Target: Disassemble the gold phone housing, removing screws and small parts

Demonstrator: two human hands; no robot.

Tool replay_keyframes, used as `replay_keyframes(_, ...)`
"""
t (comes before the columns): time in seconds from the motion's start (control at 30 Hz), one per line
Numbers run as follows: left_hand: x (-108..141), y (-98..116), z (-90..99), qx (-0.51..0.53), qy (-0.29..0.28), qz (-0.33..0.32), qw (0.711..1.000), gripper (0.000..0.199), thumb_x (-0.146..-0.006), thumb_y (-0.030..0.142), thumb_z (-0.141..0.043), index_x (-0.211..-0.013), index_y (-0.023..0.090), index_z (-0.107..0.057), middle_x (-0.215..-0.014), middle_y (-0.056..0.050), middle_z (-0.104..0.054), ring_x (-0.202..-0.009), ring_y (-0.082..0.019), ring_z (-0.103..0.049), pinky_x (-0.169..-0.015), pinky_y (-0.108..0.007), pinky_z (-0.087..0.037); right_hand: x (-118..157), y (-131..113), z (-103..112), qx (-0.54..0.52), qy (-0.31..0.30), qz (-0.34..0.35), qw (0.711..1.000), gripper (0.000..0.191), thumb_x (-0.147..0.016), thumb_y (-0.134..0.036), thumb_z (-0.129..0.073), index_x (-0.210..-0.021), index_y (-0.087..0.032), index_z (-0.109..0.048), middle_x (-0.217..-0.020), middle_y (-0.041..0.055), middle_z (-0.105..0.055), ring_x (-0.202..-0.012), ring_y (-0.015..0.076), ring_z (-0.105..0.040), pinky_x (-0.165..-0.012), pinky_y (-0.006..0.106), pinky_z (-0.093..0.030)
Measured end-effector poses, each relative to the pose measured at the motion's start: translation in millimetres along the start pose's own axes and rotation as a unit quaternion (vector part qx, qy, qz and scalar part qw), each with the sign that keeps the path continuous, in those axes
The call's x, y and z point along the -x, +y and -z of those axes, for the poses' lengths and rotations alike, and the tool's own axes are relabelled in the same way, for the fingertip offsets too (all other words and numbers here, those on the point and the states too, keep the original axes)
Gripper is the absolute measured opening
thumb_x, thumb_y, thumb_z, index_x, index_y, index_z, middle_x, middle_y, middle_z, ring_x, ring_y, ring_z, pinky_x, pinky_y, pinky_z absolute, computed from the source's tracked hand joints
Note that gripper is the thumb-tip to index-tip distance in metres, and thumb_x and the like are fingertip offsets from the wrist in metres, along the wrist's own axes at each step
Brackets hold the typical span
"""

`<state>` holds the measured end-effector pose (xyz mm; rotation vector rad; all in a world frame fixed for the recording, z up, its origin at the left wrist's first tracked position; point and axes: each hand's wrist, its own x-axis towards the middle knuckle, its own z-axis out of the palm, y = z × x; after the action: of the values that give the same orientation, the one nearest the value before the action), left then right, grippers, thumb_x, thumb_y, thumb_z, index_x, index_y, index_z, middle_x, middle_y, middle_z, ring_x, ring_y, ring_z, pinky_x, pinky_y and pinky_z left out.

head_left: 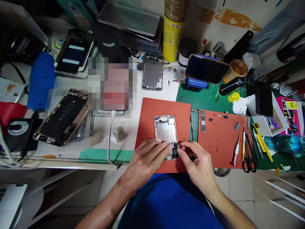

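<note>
An open silver phone housing [165, 128] lies on the orange-red mat [149, 117] in front of me. My left hand [149, 157] rests over its lower left part, fingers together and pressed down on the housing, hiding some of it. My right hand [196, 159] is at the lower right corner, thumb and forefinger bent around the housing's edge by a small black part [175, 152]. Whether the right fingertips pinch anything is too small to tell. A thin dark tool [192, 128] lies right of the housing.
A second orange mat [224, 140] holds a circuit board [202, 121], a screwdriver [235, 151], scissors [249, 160] and small parts. Behind stand a phone [206, 69] on a blue stand and a yellow can [171, 39]. Opened phones [64, 116] and a white cable [109, 140] are at left.
</note>
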<state>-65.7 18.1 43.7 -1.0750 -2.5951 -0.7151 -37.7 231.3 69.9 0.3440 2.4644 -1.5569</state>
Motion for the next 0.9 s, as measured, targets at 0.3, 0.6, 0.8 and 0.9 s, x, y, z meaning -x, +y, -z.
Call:
replay_keyframes(0.3,-1,1,-3.6,-0.031,0.005,-0.02,0.999,0.023,-0.102,0.004,-0.061,-0.12,0.015,-0.071,-0.125,-0.009,-0.081,-0.105,-0.026,-0.074,-0.088,-0.044,-0.062,-4,0,-2,0.042,-0.011,0.019,0.999,0.022,-0.103,-0.038,-0.066,-0.114,-0.024,-0.078,-0.097,0.0051,-0.073,-0.078,0.0186,-0.07,-0.066,0.032,-0.057)
replay_keyframes(0.6,0,1,-3.8,-0.034,-0.008,-0.017,0.999,0.024,-0.102,0.003,-0.06,-0.119,0.014,-0.073,-0.128,-0.009,-0.08,-0.107,-0.027,-0.073,-0.09,-0.043,-0.06,-4,-1,-4,0.055,-0.003,0.036,0.998,0.018,-0.104,-0.032,-0.063,-0.111,-0.023,-0.077,-0.099,0.005,-0.074,-0.083,0.0185,-0.072,-0.068,0.029,-0.058)
replay_keyframes(0.8,-1,0,-5.2,0.039,-0.006,0.053,0.998,0.028,-0.104,0.01,-0.065,-0.131,0.018,-0.066,-0.129,-0.007,-0.078,-0.106,-0.023,-0.069,-0.092,-0.041,-0.059,-4,0,-4,0.063,0.002,0.04,0.997,0.016,-0.104,-0.032,-0.064,-0.11,-0.025,-0.077,-0.096,0.0043,-0.073,-0.08,0.0186,-0.071,-0.067,0.03,-0.058)
replay_keyframes(0.9,-8,0,-1.9,0.044,-0.024,0.09,0.995,0.029,-0.106,0.016,-0.065,-0.135,0.02,-0.063,-0.124,-0.007,-0.075,-0.105,-0.023,-0.066,-0.094,-0.042,-0.058,-3,1,-5,0.07,0.007,0.046,0.996,0.017,-0.105,-0.033,-0.063,-0.111,-0.026,-0.077,-0.096,0.0043,-0.073,-0.08,0.0192,-0.071,-0.069,0.031,-0.059)
